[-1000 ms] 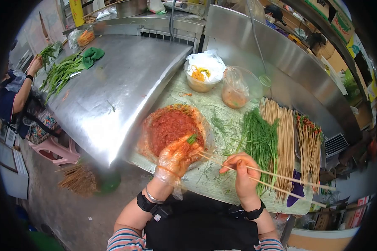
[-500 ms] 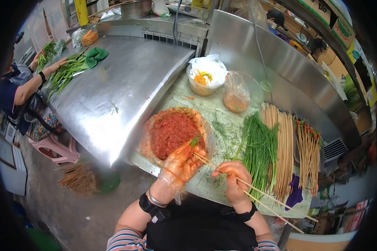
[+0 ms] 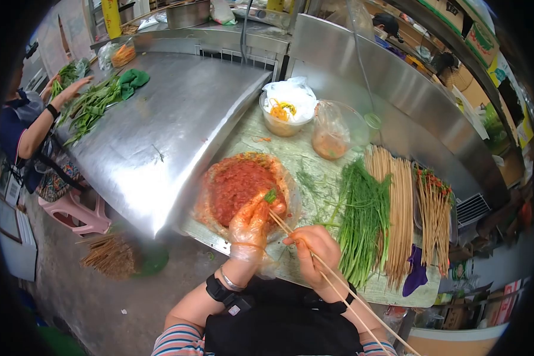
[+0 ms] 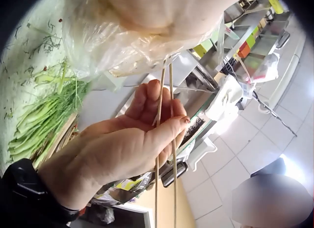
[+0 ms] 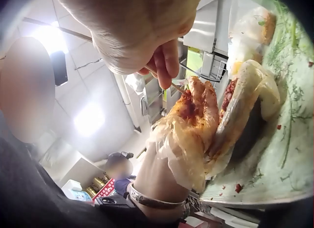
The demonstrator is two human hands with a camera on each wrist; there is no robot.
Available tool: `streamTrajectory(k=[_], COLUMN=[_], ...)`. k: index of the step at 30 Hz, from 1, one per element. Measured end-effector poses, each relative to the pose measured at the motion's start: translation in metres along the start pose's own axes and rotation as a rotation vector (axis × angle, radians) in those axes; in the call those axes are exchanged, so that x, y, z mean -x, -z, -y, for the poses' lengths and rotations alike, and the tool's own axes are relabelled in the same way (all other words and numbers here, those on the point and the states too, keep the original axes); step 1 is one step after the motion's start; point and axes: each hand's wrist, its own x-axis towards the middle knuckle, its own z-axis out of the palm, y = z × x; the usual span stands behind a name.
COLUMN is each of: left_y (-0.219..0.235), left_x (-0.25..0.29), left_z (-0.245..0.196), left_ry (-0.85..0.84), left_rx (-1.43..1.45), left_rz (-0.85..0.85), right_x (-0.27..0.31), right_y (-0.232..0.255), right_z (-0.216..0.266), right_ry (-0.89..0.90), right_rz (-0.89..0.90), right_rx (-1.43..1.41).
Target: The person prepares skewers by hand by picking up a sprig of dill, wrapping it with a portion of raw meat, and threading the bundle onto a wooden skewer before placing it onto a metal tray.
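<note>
My left hand (image 3: 249, 225), in a clear plastic glove smeared red, is cupped at the near rim of a plastic-lined bowl of red seasoned meat (image 3: 234, 184). Its fingers curl around some of that meat (image 5: 190, 106), with a green vegetable piece (image 3: 270, 196) showing at the fingertips. Bare, my right hand (image 3: 315, 252) pinches two thin bamboo skewers (image 4: 174, 184) between thumb and fingers. Their tips reach the meat in the gloved palm, while the long ends slant back past my right wrist. Fingers hide the very tips.
Right of the bowl lie a bundle of dill (image 3: 362, 222), a row of bare skewers (image 3: 400, 207), a tray of loaded skewers (image 3: 434, 225) and a purple cloth (image 3: 415, 273). Behind stand two plastic tubs (image 3: 285, 124). Across the steel table (image 3: 178, 101), another person handles leafy greens (image 3: 95, 107).
The right hand has moved left and closer to the gloved hand, and the skewers have swung steeper, their long ends now toward my body. The other person's hands have shifted over the greens.
</note>
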Motion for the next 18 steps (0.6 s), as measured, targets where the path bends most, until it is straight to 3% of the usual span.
streamTrajectory(k=[14, 17, 18], left_y=[0.002, 0.008, 0.024], left_x=[-0.002, -0.007, -0.017], left_z=[-0.001, 0.004, 0.014], left_ry=[-0.032, -0.077, -0.225], left_rx=[-0.201, -0.264, -0.308], left_rz=[0.074, -0.004, -0.019], right_x=[-0.011, -0.010, -0.008], right_y=[-0.025, -0.021, -0.010], right_z=[-0.024, -0.024, -0.022], right_ry=[0.009, -0.017, -0.035], right_rz=[-0.029, -0.081, -0.122], right_rx=[0.049, -0.001, 0.006])
